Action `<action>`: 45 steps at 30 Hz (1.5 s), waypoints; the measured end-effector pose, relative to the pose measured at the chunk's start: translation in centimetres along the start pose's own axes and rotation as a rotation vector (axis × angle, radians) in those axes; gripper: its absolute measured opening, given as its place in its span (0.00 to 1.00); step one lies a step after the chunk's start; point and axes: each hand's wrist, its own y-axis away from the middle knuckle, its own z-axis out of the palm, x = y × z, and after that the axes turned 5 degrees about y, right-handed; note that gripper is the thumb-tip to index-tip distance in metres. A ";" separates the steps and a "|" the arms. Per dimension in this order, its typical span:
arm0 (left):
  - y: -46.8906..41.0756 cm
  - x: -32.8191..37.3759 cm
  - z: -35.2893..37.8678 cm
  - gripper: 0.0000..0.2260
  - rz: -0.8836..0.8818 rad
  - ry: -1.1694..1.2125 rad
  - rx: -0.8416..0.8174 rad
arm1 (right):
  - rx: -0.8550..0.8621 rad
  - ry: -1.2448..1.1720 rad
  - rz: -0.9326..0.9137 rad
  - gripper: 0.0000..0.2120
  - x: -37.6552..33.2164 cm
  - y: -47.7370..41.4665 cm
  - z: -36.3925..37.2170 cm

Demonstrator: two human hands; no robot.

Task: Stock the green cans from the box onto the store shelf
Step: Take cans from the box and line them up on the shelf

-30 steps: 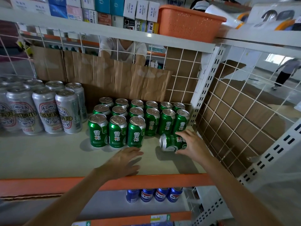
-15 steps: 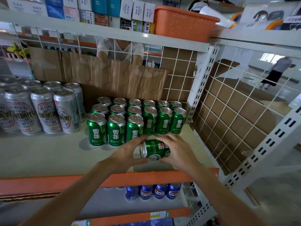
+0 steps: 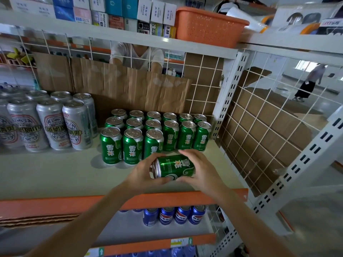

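Can: on its side in front of the green rows
My left hand: grips its top end
My right hand: grips the base — over the shelf

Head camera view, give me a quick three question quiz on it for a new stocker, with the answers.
1. True or false: the held green can is upright.
2. The left hand and the right hand both: A grip that can, B hang idle, C lie flat and touch nothing?
3. What colour are the cans on the lower shelf?
Key: 1 false, it is on its side. 2 A. 3 blue.
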 end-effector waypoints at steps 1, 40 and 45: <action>0.2 0.1 0.0 0.29 0.007 0.009 0.015 | -0.001 -0.098 0.039 0.40 0.2 0.2 0.1; -0.5 1.2 0.8 0.36 -0.037 0.130 -0.032 | 0.067 -0.481 0.209 0.37 -0.7 -2.0 -2.2; -0.5 1.4 1.4 0.34 -0.025 0.237 0.038 | 0.149 -0.738 0.243 0.37 -1.5 -1.4 -1.4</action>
